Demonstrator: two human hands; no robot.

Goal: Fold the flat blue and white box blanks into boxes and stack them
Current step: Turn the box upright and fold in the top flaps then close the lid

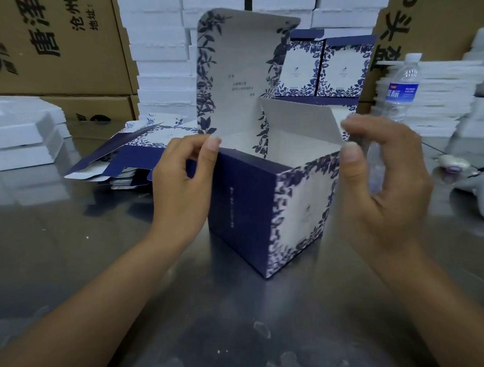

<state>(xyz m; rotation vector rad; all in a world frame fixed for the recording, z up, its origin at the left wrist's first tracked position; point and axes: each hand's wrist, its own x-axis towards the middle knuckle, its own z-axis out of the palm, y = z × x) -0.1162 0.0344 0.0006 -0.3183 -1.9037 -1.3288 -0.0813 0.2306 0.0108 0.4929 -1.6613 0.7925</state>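
- On shiny grey table (66, 245), centre: half-built box (270, 201), upright, top open, lid flap (234, 72) raised behind, side flap (299, 122) leaning inward.
- Looks light, thin-walled, easily creased; best taken at rim corners and flap edges, never squeezed mid-panel.
- Left hand (179, 186): thumb and curled forefinger pinching the left top corner.
- Right hand (379, 195): thumb against the right corner, curled fingers, blurred, on the side flap's edge.
- Beyond: flat blanks (131, 153) left, finished boxes (323, 67) behind, water bottle (400, 90) right.
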